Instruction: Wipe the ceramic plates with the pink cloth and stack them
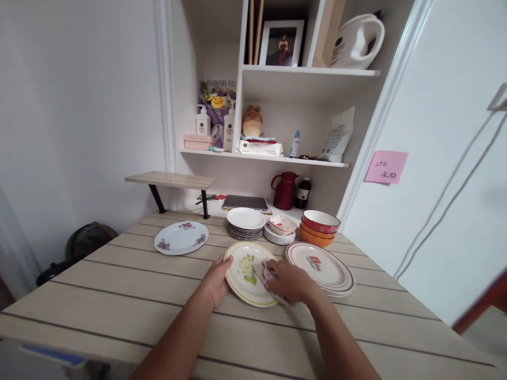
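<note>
A yellow-rimmed plate [242,270] with a green flower print lies on the wooden table [119,285] in front of me. My left hand [216,278] grips its left rim with curled fingers. My right hand [288,281] presses a small greyish cloth [262,272] onto the plate's right half, fingers closed over the cloth.
A pink-flowered plate [181,237] lies to the left. Behind stand a stack of white plates [245,222], small dishes [280,229], stacked red and orange bowls [320,227], and a stack of red-patterned plates [321,267] at right. Shelves, a red jug [285,191] and a white wall lie beyond.
</note>
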`<move>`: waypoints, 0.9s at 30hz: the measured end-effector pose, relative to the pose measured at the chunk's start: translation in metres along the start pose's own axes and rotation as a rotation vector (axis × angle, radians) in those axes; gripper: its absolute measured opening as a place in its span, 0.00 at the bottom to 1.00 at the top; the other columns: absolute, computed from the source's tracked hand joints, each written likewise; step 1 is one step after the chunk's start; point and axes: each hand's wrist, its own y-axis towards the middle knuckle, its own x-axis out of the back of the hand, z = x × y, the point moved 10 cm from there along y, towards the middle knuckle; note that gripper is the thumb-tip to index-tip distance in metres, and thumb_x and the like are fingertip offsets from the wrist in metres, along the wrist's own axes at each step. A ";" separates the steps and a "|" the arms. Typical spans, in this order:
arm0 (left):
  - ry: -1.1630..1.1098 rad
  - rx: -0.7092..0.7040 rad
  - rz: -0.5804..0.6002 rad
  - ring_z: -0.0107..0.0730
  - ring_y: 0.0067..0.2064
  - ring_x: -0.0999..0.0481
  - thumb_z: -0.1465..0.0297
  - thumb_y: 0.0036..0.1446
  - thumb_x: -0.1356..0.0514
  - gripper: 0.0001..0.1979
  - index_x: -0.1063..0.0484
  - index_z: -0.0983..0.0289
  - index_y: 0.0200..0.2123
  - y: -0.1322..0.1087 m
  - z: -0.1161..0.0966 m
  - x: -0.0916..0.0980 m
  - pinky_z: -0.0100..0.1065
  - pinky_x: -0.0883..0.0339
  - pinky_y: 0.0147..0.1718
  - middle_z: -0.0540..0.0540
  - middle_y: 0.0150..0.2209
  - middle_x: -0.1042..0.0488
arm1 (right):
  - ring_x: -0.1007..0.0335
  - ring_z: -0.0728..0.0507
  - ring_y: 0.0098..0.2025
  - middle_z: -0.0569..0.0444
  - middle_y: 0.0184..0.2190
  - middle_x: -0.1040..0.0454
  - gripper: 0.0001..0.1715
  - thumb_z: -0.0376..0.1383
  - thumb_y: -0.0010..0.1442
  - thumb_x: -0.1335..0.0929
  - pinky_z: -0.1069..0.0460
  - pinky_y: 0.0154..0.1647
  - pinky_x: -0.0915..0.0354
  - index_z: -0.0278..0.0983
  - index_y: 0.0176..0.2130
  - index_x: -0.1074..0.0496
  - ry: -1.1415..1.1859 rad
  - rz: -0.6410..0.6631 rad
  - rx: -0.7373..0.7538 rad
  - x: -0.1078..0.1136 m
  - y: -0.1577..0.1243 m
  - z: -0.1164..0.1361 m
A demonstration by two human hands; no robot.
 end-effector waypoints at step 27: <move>-0.058 -0.033 -0.030 0.46 0.45 0.21 0.75 0.52 0.37 0.17 0.27 0.70 0.47 0.006 0.000 0.004 0.44 0.31 0.50 0.65 0.42 0.20 | 0.30 0.38 0.44 0.46 0.45 0.26 0.21 0.44 0.60 0.37 0.49 0.42 0.40 0.39 0.51 0.32 0.055 -0.052 0.255 -0.008 -0.009 0.065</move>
